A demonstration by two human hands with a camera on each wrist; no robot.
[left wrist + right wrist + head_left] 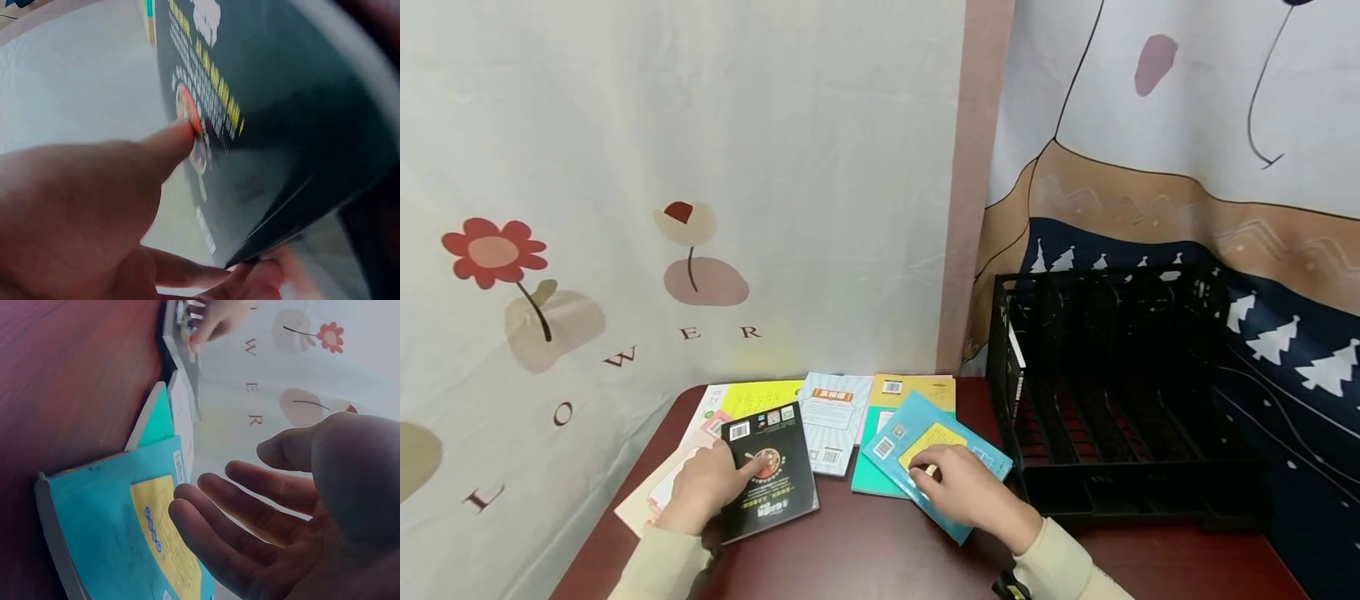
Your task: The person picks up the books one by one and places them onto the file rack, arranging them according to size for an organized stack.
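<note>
A black book (793,487) with a round picture and white and yellow print is gripped at its left edge by my left hand (707,483). In the left wrist view, the thumb (172,147) lies across the black cover while the other fingers curl behind the book's edge. Over the blue book (917,412), which has a yellow panel and a barcode, hovers my right hand (962,487). Its fingers (219,544) are relaxed and spread apart from the thumb, holding nothing. The blue book lies aslant on a green and yellow book (868,475).
A pale blue book (831,417), a yellow book (760,396) and a pinkish book (643,500) lie along the back and left of the dark red table (872,558). At right stands a black slotted rack (1105,475) with a thin book (1017,375) at its left side. A printed curtain (820,167) hangs behind.
</note>
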